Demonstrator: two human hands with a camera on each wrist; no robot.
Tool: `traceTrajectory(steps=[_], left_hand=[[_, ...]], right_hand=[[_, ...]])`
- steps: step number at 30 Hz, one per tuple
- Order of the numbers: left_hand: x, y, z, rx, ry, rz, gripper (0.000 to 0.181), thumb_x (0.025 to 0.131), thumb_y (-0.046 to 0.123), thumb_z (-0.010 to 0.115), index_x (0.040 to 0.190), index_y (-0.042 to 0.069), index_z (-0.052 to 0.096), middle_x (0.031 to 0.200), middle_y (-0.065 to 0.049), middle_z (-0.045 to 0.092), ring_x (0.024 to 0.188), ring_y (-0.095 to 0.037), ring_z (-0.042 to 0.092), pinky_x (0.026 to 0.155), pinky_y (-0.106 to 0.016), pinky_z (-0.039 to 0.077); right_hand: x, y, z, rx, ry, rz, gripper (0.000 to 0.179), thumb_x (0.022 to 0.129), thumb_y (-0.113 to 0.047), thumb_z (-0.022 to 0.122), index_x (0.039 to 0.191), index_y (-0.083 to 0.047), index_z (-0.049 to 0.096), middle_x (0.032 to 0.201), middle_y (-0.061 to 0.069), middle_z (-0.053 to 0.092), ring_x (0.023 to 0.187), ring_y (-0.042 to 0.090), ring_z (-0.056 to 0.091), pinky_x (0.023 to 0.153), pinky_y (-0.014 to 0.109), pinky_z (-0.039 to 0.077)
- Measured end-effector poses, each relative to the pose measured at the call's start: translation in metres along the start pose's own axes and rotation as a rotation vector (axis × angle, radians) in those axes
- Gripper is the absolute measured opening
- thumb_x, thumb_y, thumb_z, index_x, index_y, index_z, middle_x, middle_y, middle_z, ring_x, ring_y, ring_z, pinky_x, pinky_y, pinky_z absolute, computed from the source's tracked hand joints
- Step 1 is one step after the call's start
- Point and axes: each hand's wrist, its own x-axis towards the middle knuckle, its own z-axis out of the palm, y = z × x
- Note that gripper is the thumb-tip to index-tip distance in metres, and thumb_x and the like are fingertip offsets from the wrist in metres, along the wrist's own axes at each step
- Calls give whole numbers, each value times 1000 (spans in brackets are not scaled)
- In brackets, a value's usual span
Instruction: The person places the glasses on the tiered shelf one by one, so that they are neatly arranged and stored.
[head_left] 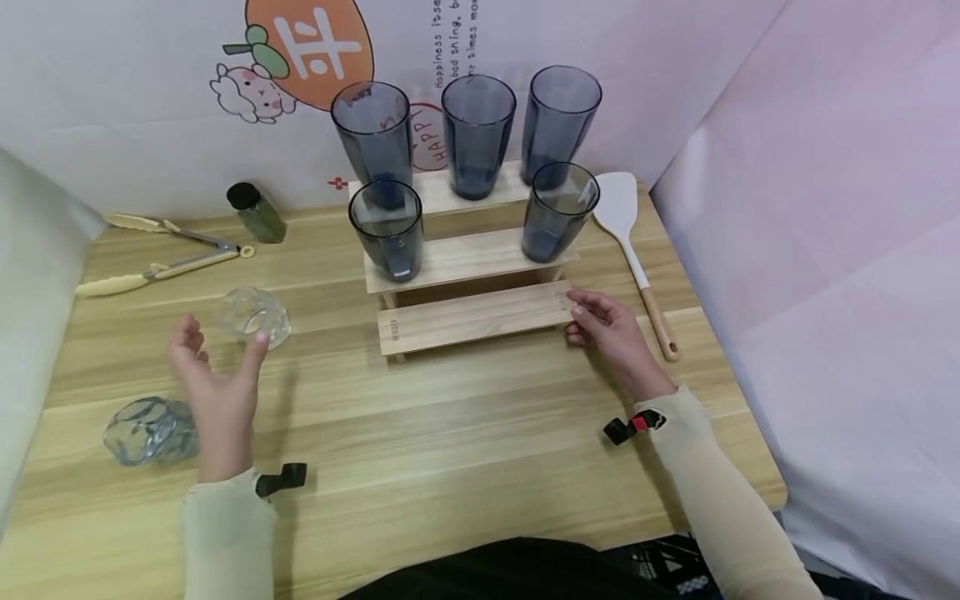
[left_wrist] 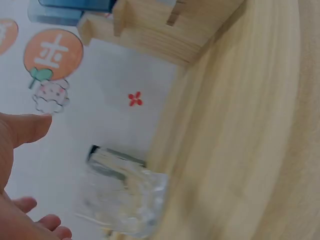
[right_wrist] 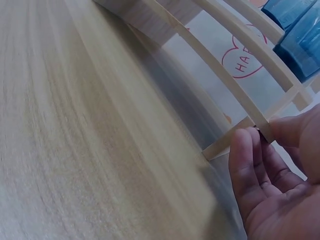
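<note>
My right hand (head_left: 615,337) pinches the right end of the lowest board of a three-tier wooden stand (head_left: 480,318); in the right wrist view, the thumb is above the board (right_wrist: 220,75) and the fingers curl below its edge. Three blue-grey tumblers (head_left: 477,137) stand on the top tier, and two shorter ones (head_left: 387,229) sit at the ends of the middle tier. My left hand (head_left: 217,396) holds nothing, thumb and fingers spread apart just in front of a clear glass (head_left: 255,315). That glass (left_wrist: 125,200) is blurred in the left wrist view.
Beside the left wrist, a bluish clear glass (head_left: 150,432) lies on its side. Tongs (head_left: 165,271) and a dark-capped jar (head_left: 258,215) are at the back left. A white spatula (head_left: 636,262) with a wooden handle lies right of the stand. Printed white cloth (head_left: 150,83) hangs behind.
</note>
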Motion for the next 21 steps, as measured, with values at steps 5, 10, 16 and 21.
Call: traceTrajectory(steps=[5,10,16,21], left_hand=[[14,-14,7,-186,-33,-222,109,82,19,88,160,27,12,162,3,16,145,-13,15,119,-29,18],[24,-15,17,-254,-28,-238,112,80,14,89,158,32,11,161,6,13,145,-16,13,116,-31,26],[34,-13,24,-262,-28,-237,108,81,11,87,158,31,13,163,5,11,146,-18,14,113,-30,33],[39,-16,27,-258,-26,-260,103,82,11,87,156,31,19,162,6,15,146,-20,18,111,-32,36]], right_hand=[[0,0,1,-21,-4,10,36,99,-12,68,132,-1,63,105,9,65,82,17,67,71,28,59],[-2,-1,1,-26,15,17,37,99,-13,68,133,-1,63,105,9,65,82,17,67,71,28,59],[-3,-2,-1,-14,16,15,39,98,-14,69,134,-2,62,103,9,66,81,17,67,70,28,59],[-4,-1,-2,-8,4,12,39,98,-14,69,134,-2,62,103,8,66,81,17,67,71,28,59]])
